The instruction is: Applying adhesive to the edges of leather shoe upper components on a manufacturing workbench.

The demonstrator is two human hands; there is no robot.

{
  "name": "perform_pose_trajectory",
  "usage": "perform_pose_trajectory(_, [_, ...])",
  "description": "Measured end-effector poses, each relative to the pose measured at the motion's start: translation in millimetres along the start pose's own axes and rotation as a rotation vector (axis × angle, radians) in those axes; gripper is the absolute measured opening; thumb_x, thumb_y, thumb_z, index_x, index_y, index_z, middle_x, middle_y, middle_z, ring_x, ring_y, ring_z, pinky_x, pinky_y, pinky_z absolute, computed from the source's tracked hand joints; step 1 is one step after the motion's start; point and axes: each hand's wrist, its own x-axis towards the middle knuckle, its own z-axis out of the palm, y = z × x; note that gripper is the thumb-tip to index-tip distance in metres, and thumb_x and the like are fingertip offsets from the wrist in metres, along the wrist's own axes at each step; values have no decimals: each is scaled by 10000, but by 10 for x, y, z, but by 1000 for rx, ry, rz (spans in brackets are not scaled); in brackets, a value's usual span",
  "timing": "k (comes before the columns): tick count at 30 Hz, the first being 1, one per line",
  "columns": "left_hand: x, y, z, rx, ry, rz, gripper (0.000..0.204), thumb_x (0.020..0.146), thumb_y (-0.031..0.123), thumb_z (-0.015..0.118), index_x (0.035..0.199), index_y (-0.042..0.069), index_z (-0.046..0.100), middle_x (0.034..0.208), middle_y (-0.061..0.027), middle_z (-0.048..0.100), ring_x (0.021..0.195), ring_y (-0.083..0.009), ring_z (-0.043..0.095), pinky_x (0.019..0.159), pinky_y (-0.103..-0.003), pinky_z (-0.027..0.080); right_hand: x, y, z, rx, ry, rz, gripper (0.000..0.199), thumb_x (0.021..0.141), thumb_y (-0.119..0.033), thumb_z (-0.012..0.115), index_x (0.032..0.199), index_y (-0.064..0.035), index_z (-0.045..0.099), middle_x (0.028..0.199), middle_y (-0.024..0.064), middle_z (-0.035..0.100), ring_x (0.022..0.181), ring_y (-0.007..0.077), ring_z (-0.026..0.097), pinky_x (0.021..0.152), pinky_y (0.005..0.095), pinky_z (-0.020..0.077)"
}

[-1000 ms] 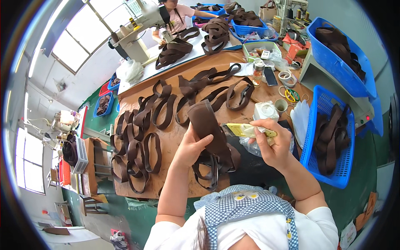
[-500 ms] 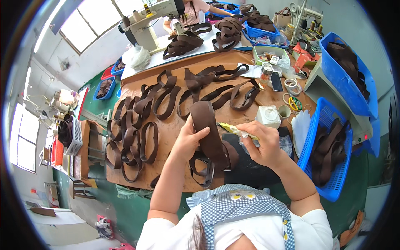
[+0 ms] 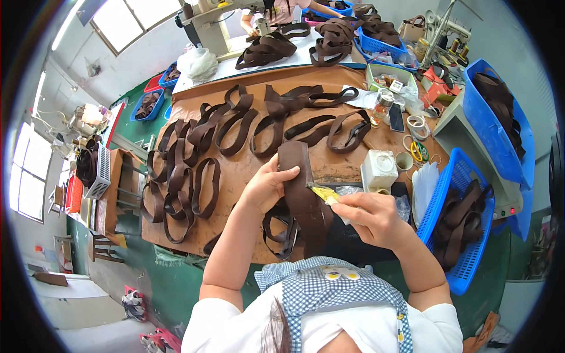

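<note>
Nearest is the person's blue checked apron [image 3: 332,288], with both forearms reaching past it over the tan-covered bench [image 3: 241,176]. The left hand [image 3: 272,183] pinches a wide brown strap [image 3: 300,197], thumb across its front and fingers behind; the strap stands up above the thumb and hangs down toward the apron. The right hand [image 3: 374,217] grips a slim yellow tool [image 3: 325,195] between thumb and fingers. A second ago the tool was held a little apart from the strap's right side; now its tip meets that edge, or all but meets it, and the tool slants more steeply, so the work appears to be at the edge itself. The tip is too small to tell its kind.

Just beyond the right hand are a white block-shaped container [image 3: 378,170] and a cup [image 3: 404,160], with a blue basket [image 3: 471,259] of straps to the right. Looped brown straps [image 3: 200,138] lie on the left and far parts of the bench. Farthest, a co-worker in pink [image 3: 284,10] sits near a sewing machine [image 3: 216,32].
</note>
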Motion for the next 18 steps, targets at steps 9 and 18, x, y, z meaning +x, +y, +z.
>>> perform_pose_trajectory(9, [131, 13, -125, -96, -65, -29, 499, 899, -2, 629, 1356, 56, 437, 1161, -45, 617, 971, -147, 658, 777, -294, 576, -138, -37, -57, 23, -50, -12, 282, 770, 18, 665, 1038, -66, 685, 931, 116, 697, 728, 251, 688, 619, 322, 551])
perform_pose_trajectory(18, [148, -29, -133, -139, -21, 12, 459, 946, 93, 613, 1358, 55, 415, 1184, -77, 596, 1057, -216, 622, 872, -397, 540, -33, 37, -167, 105, 17, 50, 288, 718, 72, 633, 983, -36, 672, 893, 121, 696, 684, 237, 686, 590, 307, 541])
